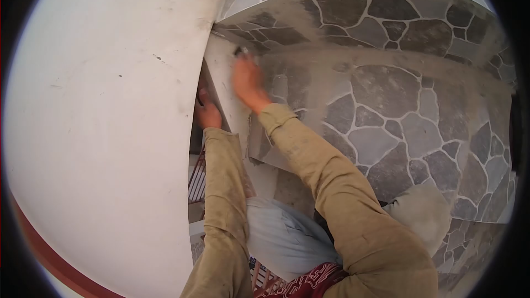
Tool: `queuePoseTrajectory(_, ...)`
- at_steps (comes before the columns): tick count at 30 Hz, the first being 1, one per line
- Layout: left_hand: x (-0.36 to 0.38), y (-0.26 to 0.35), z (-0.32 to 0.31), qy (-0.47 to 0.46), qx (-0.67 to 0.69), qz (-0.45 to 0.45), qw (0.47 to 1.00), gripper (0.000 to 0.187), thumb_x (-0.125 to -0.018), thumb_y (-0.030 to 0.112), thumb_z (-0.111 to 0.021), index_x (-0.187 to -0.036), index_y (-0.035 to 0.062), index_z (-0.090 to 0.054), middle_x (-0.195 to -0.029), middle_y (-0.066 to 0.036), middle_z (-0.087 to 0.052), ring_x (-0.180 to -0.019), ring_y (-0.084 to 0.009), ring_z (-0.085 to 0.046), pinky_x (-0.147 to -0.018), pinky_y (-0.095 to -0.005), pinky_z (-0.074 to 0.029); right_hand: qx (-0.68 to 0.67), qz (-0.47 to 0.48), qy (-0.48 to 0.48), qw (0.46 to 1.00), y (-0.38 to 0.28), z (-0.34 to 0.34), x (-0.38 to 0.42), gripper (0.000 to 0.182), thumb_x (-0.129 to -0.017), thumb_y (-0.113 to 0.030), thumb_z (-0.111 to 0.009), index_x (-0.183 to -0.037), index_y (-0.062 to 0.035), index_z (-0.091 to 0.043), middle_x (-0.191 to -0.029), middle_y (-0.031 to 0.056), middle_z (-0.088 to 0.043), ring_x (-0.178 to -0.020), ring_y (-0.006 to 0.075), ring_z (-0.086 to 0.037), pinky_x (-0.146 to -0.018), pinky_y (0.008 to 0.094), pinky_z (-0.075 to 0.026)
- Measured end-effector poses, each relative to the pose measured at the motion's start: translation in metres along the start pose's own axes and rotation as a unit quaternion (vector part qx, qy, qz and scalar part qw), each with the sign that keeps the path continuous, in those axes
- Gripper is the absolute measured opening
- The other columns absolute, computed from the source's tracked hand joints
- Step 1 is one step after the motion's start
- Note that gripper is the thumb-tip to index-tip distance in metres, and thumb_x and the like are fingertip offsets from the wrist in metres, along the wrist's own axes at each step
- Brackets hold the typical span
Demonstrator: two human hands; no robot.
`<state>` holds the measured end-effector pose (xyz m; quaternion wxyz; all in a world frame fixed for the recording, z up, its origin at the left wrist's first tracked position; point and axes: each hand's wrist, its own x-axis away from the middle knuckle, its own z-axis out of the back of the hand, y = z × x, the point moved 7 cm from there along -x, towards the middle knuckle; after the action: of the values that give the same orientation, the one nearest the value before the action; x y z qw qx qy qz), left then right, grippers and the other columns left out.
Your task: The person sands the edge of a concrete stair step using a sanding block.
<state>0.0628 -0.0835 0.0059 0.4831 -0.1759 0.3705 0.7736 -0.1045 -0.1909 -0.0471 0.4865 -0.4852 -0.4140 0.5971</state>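
Observation:
My right hand [248, 80], smeared by motion, is closed around a small dark tool [241, 51] whose kind I cannot tell. It is over the pale ledge [222, 58], close to the corner where the stone-patterned step begins. Lower and to the left, my left hand [208, 111] is at the narrow gap between the white wall [110, 105] and the ledge. Its fingers are curled and partly hidden by the wall's edge, with a bit of something dark beside them.
Grey irregular stones with pale joints cover the step tread [381, 127] and the riser [364, 16] behind it. A reddish-brown railing [197, 179] shows far below through the gap. My bent knee [422, 212] is over the stones at lower right.

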Motion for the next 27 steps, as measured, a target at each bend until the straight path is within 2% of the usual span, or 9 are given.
queuePoseTrajectory(2, -0.003, -0.009, 0.000, 0.013, -0.023, -0.007, 1.000, 0.050, -0.097, 0.040, -0.049, -0.122, -0.0027, -0.059, -0.122, -0.023, -0.060, -0.112, -0.0353, -0.057, -0.096, -0.0416, -0.043, 0.013, -0.020, 0.013, 1.000, 0.012, -0.005, -0.002, 0.020, -0.088, -0.006, -0.053, -0.105, 0.0047, -0.055, -0.117, 0.0250, -0.054, -0.088, 0.0431, -0.066, -0.078, 0.0477, -0.055)
queuePoseTrajectory(4, -0.006, -0.007, 0.000, 0.013, -0.015, -0.011, 1.000, 0.051, -0.097, 0.040, -0.049, -0.122, -0.0028, -0.059, -0.122, -0.023, -0.060, -0.112, -0.0355, -0.057, -0.097, -0.0415, -0.043, 0.027, 0.008, 0.009, 1.000, 0.005, 0.003, -0.005, 0.031, -0.077, -0.006, -0.065, -0.105, 0.0023, -0.054, -0.114, 0.0255, -0.055, -0.092, 0.0459, -0.063, -0.079, 0.0494, -0.053)
queuePoseTrajectory(8, 0.000, 0.004, 0.003, -0.007, 0.013, -0.004, 1.000, 0.052, -0.096, 0.041, -0.049, -0.122, -0.0031, -0.058, -0.122, -0.023, -0.060, -0.113, -0.0357, -0.056, -0.097, -0.0415, -0.042, -0.028, 0.022, -0.009, 0.999, -0.032, 0.014, -0.008, 0.036, -0.075, -0.007, -0.069, -0.107, 0.0027, -0.057, -0.115, 0.0240, -0.056, -0.094, 0.0439, -0.063, -0.081, 0.0471, -0.053)
queuePoseTrajectory(9, 0.001, 0.003, 0.002, -0.007, 0.010, -0.004, 1.000, 0.052, -0.096, 0.041, -0.049, -0.122, -0.0031, -0.058, -0.122, -0.023, -0.060, -0.113, -0.0357, -0.056, -0.097, -0.0415, -0.042, -0.030, 0.021, -0.010, 0.999, -0.023, 0.011, -0.008, 0.036, -0.075, -0.007, -0.069, -0.107, 0.0027, -0.057, -0.115, 0.0240, -0.056, -0.094, 0.0439, -0.063, -0.081, 0.0471, -0.053)
queuePoseTrajectory(11, -0.001, 0.001, 0.002, 0.014, -0.002, -0.015, 1.000, 0.053, -0.096, 0.041, -0.049, -0.122, -0.0034, -0.059, -0.123, -0.023, -0.060, -0.113, -0.0356, -0.056, -0.097, -0.0416, -0.043, -0.025, 0.042, 0.023, 0.999, -0.007, 0.009, -0.006, 0.019, -0.084, -0.004, -0.056, -0.100, 0.0040, -0.058, -0.115, 0.0255, -0.055, -0.090, 0.0436, -0.066, -0.079, 0.0478, -0.054)
queuePoseTrajectory(17, 0.000, 0.008, 0.002, -0.014, 0.027, 0.010, 0.999, 0.052, -0.096, 0.040, -0.049, -0.122, -0.0039, -0.059, -0.124, -0.023, -0.060, -0.114, -0.0354, -0.056, -0.098, -0.0417, -0.042, -0.008, 0.057, -0.016, 0.998, -0.039, 0.025, -0.012, 0.024, -0.081, -0.004, -0.060, -0.104, 0.0028, -0.059, -0.115, 0.0237, -0.057, -0.095, 0.0425, -0.065, -0.081, 0.0472, -0.054)
queuePoseTrajectory(20, -0.002, -0.003, 0.001, 0.017, -0.007, -0.013, 1.000, 0.050, -0.096, 0.038, -0.049, -0.122, -0.0040, -0.059, -0.124, -0.023, -0.060, -0.114, -0.0352, -0.056, -0.097, -0.0414, -0.043, -0.003, 0.029, -0.005, 1.000, 0.006, 0.004, -0.018, 0.023, -0.081, -0.004, -0.060, -0.103, 0.0013, -0.061, -0.114, 0.0231, -0.057, -0.093, 0.0426, -0.065, -0.080, 0.0470, -0.054)
queuePoseTrajectory(24, -0.002, 0.004, 0.000, 0.010, 0.004, -0.014, 1.000, 0.050, -0.096, 0.038, -0.049, -0.122, -0.0039, -0.059, -0.124, -0.023, -0.060, -0.114, -0.0355, -0.057, -0.098, -0.0413, -0.043, 0.024, 0.035, -0.032, 0.999, -0.013, 0.025, -0.014, 0.019, -0.082, -0.003, -0.057, -0.100, 0.0009, -0.062, -0.112, 0.0229, -0.059, -0.092, 0.0425, -0.065, -0.080, 0.0473, -0.054)
queuePoseTrajectory(27, 0.006, 0.017, 0.003, -0.036, 0.083, 0.027, 0.996, 0.050, -0.096, 0.038, -0.049, -0.122, -0.0036, -0.059, -0.123, -0.023, -0.061, -0.113, -0.0356, -0.057, -0.098, -0.0413, -0.043, -0.021, 0.081, -0.001, 0.997, -0.021, 0.019, -0.010, 0.018, -0.082, -0.002, -0.056, -0.099, 0.0003, -0.063, -0.112, 0.0226, -0.059, -0.092, 0.0428, -0.065, -0.080, 0.0476, -0.054)
